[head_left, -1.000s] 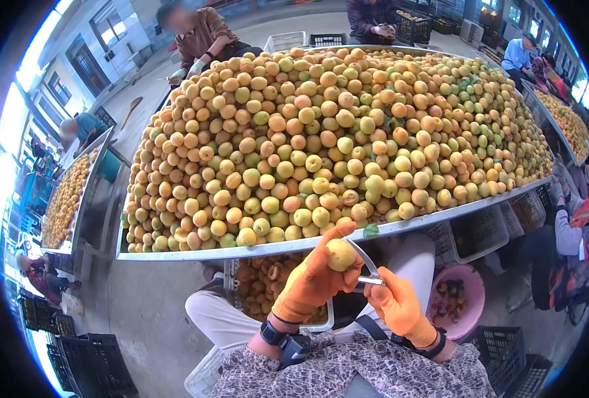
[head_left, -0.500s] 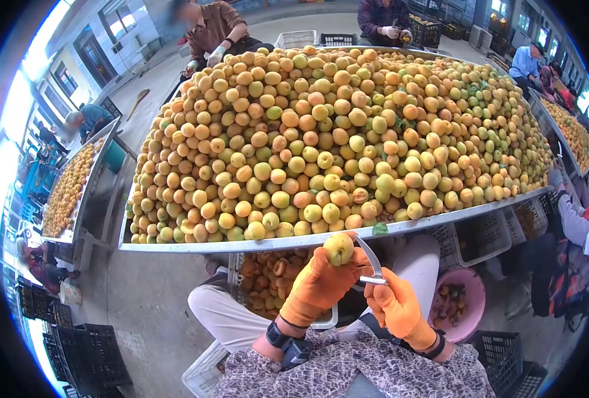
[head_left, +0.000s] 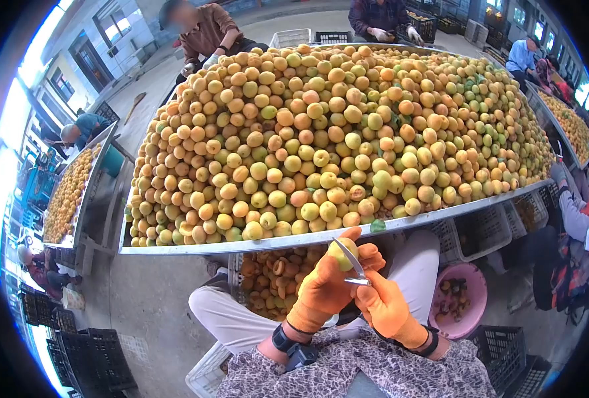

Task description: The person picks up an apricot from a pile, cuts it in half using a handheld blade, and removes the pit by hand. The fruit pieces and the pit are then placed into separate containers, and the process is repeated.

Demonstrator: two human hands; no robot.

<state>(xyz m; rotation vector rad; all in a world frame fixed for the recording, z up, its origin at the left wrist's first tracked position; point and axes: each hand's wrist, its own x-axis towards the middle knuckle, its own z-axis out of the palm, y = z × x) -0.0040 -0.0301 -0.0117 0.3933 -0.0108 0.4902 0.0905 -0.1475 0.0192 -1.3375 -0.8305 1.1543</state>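
My left hand (head_left: 319, 292), in an orange glove, holds a yellow-green apricot (head_left: 339, 256) in front of the table edge. In my right hand (head_left: 390, 310), gloved the same way, is a small knife (head_left: 353, 260) with a curved metal blade. The blade lies across the right side of the apricot, its tip pointing up and to the left. Both hands are close together above my lap. Just beyond them, a large heap of apricots (head_left: 294, 152) covers the metal-rimmed table (head_left: 254, 247). Split apricots (head_left: 278, 282) fill a crate below the table edge.
A pink basin (head_left: 478, 295) with dark scraps stands by my right knee. Pale crates (head_left: 483, 249) sit under the table's right side, black crates (head_left: 95, 361) on the floor at left. Several people work around, two across the heap. A green leaf (head_left: 378, 226) lies on the rim.
The knife blade has swung from beside the apricot to across its face. My right hand has moved slightly left and the apricot has turned in my left fingers.
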